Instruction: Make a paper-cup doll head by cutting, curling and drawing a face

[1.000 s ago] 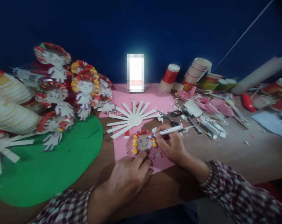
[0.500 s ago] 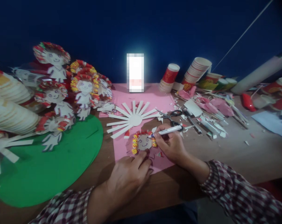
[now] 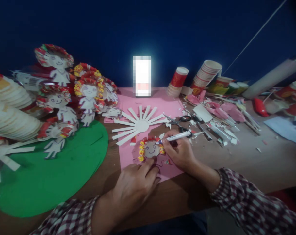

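Note:
A paper-cup doll face (image 3: 151, 148) lies on pink paper (image 3: 128, 163), with curled red and yellow strips around it and drawn eyes and a smile. My right hand (image 3: 178, 150) is closed round a white marker (image 3: 174, 137) with a dark tip, which meets the upper right of the face. Just below the face rests my left hand (image 3: 135, 184), palm down, its fingertips on the lower rim and the paper beside it. Its fingers are loosely bent and grip nothing visible. Beyond the face sits a white cut cup with strips fanned out (image 3: 141, 125).
Scissors (image 3: 179, 123) and paper scraps lie right of the fanned cup. Paper cups (image 3: 208, 76) stand stacked behind, near a bright blurred-out rectangle (image 3: 142, 76). Several finished paper dolls (image 3: 89, 93) and tilted cup stacks crowd the left, by a green sheet (image 3: 72, 173).

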Demonstrator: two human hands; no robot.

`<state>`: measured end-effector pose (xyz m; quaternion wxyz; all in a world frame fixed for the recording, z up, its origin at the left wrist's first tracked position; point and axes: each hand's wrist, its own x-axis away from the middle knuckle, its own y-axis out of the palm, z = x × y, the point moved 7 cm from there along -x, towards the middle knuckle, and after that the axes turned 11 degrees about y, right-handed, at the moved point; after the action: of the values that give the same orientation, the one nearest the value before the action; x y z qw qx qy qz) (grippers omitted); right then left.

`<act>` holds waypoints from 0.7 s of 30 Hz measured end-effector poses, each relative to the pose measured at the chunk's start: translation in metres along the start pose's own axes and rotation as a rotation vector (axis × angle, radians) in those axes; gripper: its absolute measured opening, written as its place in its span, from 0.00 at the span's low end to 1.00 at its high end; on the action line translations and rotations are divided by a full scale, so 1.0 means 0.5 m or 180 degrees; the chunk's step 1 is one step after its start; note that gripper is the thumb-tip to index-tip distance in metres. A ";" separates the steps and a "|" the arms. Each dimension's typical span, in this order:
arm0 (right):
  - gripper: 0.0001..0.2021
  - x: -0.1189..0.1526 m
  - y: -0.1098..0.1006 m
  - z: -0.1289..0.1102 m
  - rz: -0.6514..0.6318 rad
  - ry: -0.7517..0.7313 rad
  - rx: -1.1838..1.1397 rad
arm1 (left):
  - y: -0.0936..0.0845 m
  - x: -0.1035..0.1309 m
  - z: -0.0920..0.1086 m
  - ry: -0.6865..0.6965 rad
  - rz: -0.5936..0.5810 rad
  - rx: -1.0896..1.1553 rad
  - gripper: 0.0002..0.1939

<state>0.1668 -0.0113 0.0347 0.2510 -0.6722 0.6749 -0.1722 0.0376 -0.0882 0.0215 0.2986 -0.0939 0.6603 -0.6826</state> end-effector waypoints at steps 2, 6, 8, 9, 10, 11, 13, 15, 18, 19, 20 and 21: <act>0.05 0.000 0.002 0.002 -0.0016 0.0038 -0.0059 | 0.002 0.001 0.000 0.0002 0.0003 0.0033 0.11; 0.05 -0.002 0.007 0.016 -0.0125 0.0344 -0.0622 | 0.002 0.003 0.000 -0.0006 0.0005 0.0071 0.10; 0.06 -0.003 0.009 0.021 -0.0162 0.0448 -0.0904 | 0.001 0.003 0.000 -0.0005 0.0001 0.0056 0.10; 0.06 -0.004 0.010 0.022 -0.0165 0.0457 -0.0954 | 0.001 0.003 0.000 -0.0006 0.0000 0.0047 0.10; 0.06 -0.004 0.009 0.022 -0.0152 0.0436 -0.0946 | 0.000 0.003 0.001 0.0007 -0.0005 0.0044 0.10; 0.06 -0.003 0.008 0.021 -0.0132 0.0397 -0.0883 | 0.000 0.002 0.001 0.0017 -0.0013 0.0041 0.10; 0.04 -0.001 0.007 0.018 -0.0118 0.0308 -0.0721 | 0.000 0.001 0.001 0.0020 -0.0041 0.0062 0.10; 0.03 0.001 0.007 0.016 -0.0126 0.0229 -0.0603 | 0.001 0.000 0.001 0.0001 -0.0060 0.0109 0.10; 0.03 0.004 0.007 0.013 -0.0126 0.0129 -0.0532 | 0.003 0.000 0.000 -0.0041 -0.0066 0.0149 0.10; 0.03 0.005 0.007 0.012 -0.0130 0.0106 -0.0530 | 0.003 0.000 -0.001 -0.0050 -0.0073 0.0148 0.10; 0.03 0.005 0.007 0.010 -0.0139 0.0095 -0.0541 | 0.004 0.001 -0.001 -0.0064 -0.0079 0.0146 0.10; 0.04 0.005 0.007 0.010 -0.0145 0.0093 -0.0559 | 0.004 0.001 -0.001 -0.0070 -0.0090 0.0149 0.10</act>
<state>0.1667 -0.0134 0.0284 0.1773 -0.7042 0.6755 -0.1278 0.0373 -0.0879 0.0194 0.2982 -0.1037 0.6395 -0.7010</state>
